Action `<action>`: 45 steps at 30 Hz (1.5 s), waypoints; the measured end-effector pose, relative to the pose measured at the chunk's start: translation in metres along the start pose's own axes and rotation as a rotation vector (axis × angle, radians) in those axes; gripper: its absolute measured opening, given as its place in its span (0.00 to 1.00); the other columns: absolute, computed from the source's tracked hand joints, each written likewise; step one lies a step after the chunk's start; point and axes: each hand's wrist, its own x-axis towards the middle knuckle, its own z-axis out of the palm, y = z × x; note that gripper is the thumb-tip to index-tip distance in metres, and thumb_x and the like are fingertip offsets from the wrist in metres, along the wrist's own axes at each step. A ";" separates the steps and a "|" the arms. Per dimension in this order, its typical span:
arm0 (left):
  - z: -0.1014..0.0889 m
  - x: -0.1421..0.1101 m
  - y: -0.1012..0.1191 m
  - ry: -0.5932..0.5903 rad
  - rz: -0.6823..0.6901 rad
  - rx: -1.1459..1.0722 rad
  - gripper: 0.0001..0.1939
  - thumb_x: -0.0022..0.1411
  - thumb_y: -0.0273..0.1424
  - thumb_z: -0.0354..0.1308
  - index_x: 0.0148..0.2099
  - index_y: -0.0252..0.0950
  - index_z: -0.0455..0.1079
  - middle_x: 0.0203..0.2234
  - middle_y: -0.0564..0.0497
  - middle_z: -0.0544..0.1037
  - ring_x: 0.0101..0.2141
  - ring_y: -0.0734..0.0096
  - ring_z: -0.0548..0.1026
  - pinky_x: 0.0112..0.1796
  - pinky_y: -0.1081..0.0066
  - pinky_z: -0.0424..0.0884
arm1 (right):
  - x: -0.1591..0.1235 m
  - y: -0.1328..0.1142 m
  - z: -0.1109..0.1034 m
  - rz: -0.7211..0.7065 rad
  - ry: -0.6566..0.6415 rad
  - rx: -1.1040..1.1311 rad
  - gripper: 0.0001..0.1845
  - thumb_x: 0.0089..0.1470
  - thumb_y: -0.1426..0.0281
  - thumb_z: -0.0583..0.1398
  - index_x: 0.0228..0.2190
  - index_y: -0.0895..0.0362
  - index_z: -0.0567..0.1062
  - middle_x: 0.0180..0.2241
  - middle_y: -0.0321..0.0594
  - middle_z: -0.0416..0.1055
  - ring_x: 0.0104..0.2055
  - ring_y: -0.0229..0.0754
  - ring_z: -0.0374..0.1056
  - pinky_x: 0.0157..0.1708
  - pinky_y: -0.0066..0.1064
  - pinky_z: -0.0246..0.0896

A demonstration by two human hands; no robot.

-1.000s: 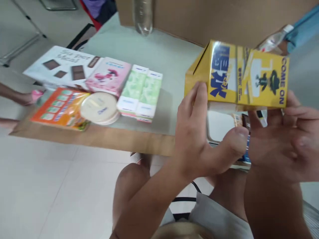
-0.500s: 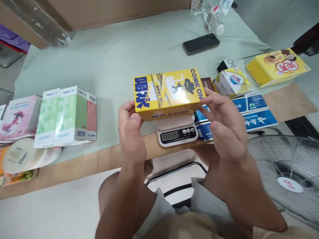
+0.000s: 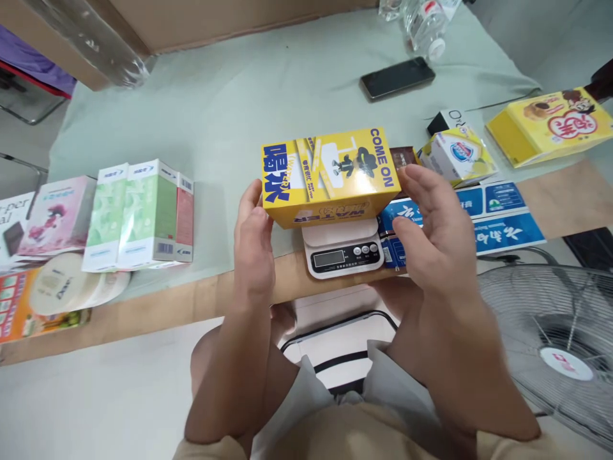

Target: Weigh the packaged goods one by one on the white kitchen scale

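Note:
A yellow box point(image 3: 330, 169) with blue lettering rests across the white kitchen scale point(image 3: 347, 259), covering most of its platform. The scale's display and buttons face me. At the box's left end is my left hand point(image 3: 255, 249), fingers loosely extended beside it; whether they still touch cannot be made out. Off the box's right end, my right hand point(image 3: 438, 236) is open, with thumb and fingers apart. Under and beside that hand lie blue toothpaste boxes point(image 3: 507, 220).
On the left stand green-and-white boxes point(image 3: 143, 214), a pink box point(image 3: 60, 211), a round container point(image 3: 67, 284) and an orange packet point(image 3: 14, 300). To the right are a soap box point(image 3: 457, 156), a yellow snack box point(image 3: 555, 121), a phone point(image 3: 397, 78), a bottle point(image 3: 426, 29) and a fan point(image 3: 550, 345).
The yellow box has come from between my raised hands down over the scale, and my view has swung right. Over the last half second my hands have loosened from its ends.

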 end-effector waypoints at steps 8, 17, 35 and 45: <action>0.001 0.008 -0.003 0.046 -0.111 -0.053 0.28 0.54 0.57 0.67 0.51 0.49 0.75 0.59 0.50 0.78 0.65 0.45 0.71 0.46 0.61 0.79 | 0.001 0.008 -0.002 0.016 0.012 -0.026 0.38 0.53 0.81 0.55 0.63 0.46 0.69 0.65 0.39 0.72 0.70 0.51 0.66 0.73 0.55 0.59; 0.005 0.010 -0.005 0.022 -0.141 -0.077 0.23 0.57 0.55 0.66 0.48 0.47 0.76 0.53 0.48 0.81 0.57 0.48 0.77 0.39 0.64 0.79 | 0.004 0.002 -0.005 0.081 0.005 -0.083 0.34 0.51 0.81 0.54 0.57 0.50 0.76 0.56 0.40 0.80 0.62 0.50 0.75 0.67 0.54 0.69; 0.016 0.005 -0.005 0.037 -0.104 -0.096 0.19 0.59 0.53 0.65 0.45 0.49 0.73 0.51 0.51 0.81 0.51 0.54 0.79 0.39 0.63 0.79 | 0.007 0.013 -0.011 0.016 -0.124 0.093 0.43 0.49 0.80 0.57 0.66 0.48 0.69 0.67 0.38 0.70 0.71 0.49 0.65 0.72 0.47 0.61; 0.008 0.012 -0.006 -0.014 -0.201 -0.090 0.25 0.56 0.58 0.63 0.49 0.50 0.73 0.56 0.49 0.78 0.57 0.47 0.76 0.40 0.61 0.80 | 0.007 0.021 -0.011 0.001 -0.097 0.097 0.40 0.51 0.79 0.58 0.65 0.47 0.68 0.67 0.38 0.70 0.71 0.51 0.64 0.74 0.51 0.59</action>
